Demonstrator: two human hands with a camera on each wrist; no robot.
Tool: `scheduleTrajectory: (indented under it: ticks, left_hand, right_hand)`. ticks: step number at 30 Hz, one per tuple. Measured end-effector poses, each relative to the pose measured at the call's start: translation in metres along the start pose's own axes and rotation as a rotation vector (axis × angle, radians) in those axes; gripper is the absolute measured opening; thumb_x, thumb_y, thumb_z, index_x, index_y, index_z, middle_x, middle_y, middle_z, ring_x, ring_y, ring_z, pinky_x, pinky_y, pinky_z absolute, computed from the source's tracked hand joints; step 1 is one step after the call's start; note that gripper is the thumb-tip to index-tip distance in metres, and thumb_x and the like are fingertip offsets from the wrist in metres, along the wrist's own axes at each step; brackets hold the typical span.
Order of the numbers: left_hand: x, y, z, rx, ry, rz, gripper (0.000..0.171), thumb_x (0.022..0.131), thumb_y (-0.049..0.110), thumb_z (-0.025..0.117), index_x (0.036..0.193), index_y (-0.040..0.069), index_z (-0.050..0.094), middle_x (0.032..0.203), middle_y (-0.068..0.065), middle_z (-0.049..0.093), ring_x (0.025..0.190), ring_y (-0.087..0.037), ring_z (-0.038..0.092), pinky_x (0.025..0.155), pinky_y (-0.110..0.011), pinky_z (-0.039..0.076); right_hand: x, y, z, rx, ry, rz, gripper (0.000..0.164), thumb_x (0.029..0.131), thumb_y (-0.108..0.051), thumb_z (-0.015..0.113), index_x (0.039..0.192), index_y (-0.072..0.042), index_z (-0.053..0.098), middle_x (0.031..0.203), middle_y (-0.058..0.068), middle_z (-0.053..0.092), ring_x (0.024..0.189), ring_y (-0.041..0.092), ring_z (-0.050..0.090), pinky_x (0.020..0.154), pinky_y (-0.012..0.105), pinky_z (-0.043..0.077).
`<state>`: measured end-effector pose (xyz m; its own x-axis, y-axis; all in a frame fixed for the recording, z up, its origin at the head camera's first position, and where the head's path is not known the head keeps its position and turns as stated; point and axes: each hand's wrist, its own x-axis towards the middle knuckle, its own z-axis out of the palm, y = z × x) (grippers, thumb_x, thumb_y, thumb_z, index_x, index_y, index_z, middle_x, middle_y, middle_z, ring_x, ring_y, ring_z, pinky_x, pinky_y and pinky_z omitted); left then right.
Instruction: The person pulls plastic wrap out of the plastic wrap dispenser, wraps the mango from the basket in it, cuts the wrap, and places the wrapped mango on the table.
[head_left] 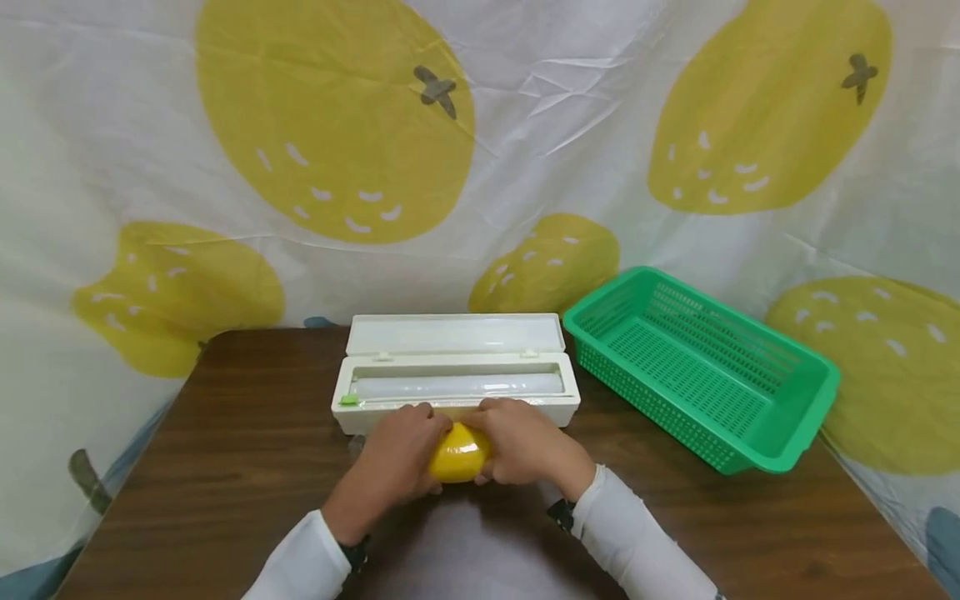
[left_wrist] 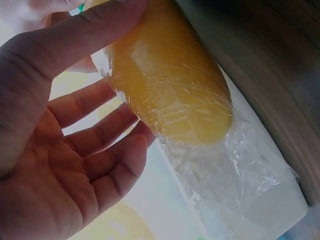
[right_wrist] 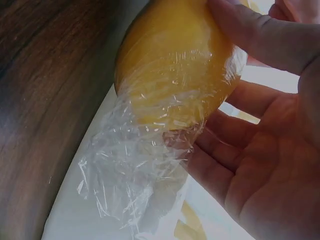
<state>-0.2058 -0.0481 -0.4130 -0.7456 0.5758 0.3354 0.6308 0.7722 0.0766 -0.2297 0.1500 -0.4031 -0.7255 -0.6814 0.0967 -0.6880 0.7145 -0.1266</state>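
Observation:
A smooth yellow oval fruit [head_left: 459, 454], wrapped in clear cling film [right_wrist: 125, 165], is held between both hands in front of the white film dispenser [head_left: 457, 412]. My left hand [head_left: 402, 454] grips its left side, thumb on top and fingers curled behind. On the other side my right hand [head_left: 525, 442] holds it the same way. Loose crinkled film hangs off both ends of the fruit in the wrist views. The dispenser's lid [head_left: 456, 334] stands raised, showing a film roll [head_left: 457, 386] inside. A small green piece [head_left: 349, 399] sits at the left of its front edge.
A green perforated basket [head_left: 705, 367] stands right of the dispenser on the brown wooden table [head_left: 255, 433]. Behind the table hangs a white cloth [head_left: 540, 150] printed with large yellow fruits. Dark bands show at both wrists.

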Motion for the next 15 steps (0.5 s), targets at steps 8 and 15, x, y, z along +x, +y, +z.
scheduleTrajectory:
  ticks: [8, 15]
  left_hand:
    - [0.006, -0.004, -0.003, -0.051, -0.055, -0.034, 0.06, 0.047, 0.031, 0.097, 0.094, 0.004, 0.073, 0.078, -0.008, 0.064, 0.066, -0.023, 0.052, 0.062, -0.041, 0.05]
    - [0.018, -0.014, -0.01, -0.074, -0.133, -0.034, 0.049, 0.051, 0.034, 0.095, 0.088, 0.009, 0.074, 0.069, -0.002, 0.06, 0.063, -0.02, 0.049, 0.06, -0.038, 0.046]
  right_hand:
    - [-0.004, 0.002, -0.004, 0.102, 0.086, -0.017, 0.058, 0.06, -0.025, 0.093, 0.111, -0.013, 0.071, 0.101, -0.002, 0.073, 0.084, 0.015, 0.061, 0.078, 0.038, 0.056]
    - [-0.008, -0.014, -0.011, -0.156, 0.199, 0.014, 0.04, 0.064, -0.028, 0.091, 0.095, -0.011, 0.072, 0.091, 0.002, 0.067, 0.076, 0.019, 0.06, 0.066, 0.036, 0.058]
